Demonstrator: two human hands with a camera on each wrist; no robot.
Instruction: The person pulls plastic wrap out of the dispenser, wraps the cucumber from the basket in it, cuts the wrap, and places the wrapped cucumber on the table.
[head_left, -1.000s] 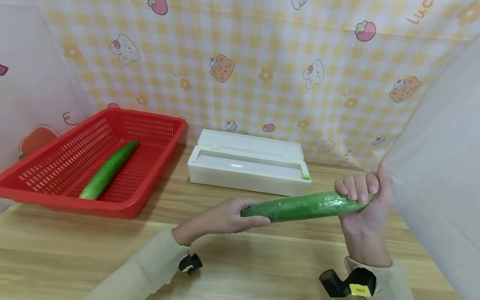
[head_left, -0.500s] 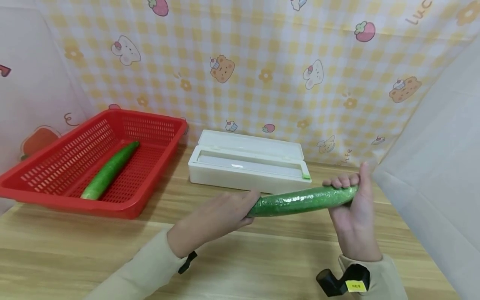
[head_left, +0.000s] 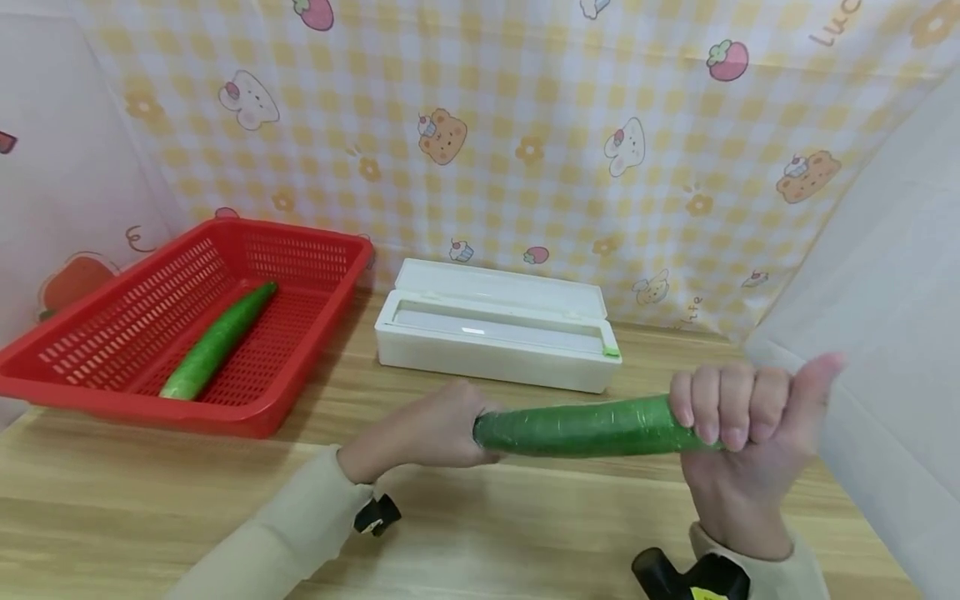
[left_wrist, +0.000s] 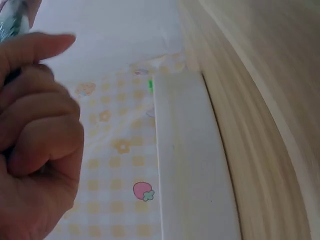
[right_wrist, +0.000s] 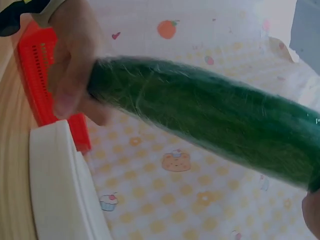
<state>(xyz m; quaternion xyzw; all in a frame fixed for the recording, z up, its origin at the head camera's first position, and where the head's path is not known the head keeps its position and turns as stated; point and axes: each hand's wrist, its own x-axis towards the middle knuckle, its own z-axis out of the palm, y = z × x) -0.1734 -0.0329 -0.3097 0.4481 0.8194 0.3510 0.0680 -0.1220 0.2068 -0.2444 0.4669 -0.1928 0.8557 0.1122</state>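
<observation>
A cucumber (head_left: 577,430) covered in clear cling film is held up between both hands, over the table. My left hand (head_left: 442,425) grips its left end, the fingers curled in the left wrist view. Around the right end curl the fingers of my right hand (head_left: 738,425), thumb pointing up and outward. In the right wrist view the film on the cucumber (right_wrist: 205,110) shows creases and shine. Behind the hands stands a white cling film dispenser box (head_left: 487,358), its lid raised and a small green slider at its right end.
To the left, a red plastic basket (head_left: 262,417) with slotted walls holds another cucumber (head_left: 217,342). The wooden table (head_left: 510,533) runs back to a yellow checked cloth (head_left: 525,150). White sheeting (head_left: 885,333) hangs at the right side.
The cucumber has been turned between the hands. My right hand has rolled outward and shifted right since half a second ago; the left wrist has twisted back. Basket and dispenser box stay put.
</observation>
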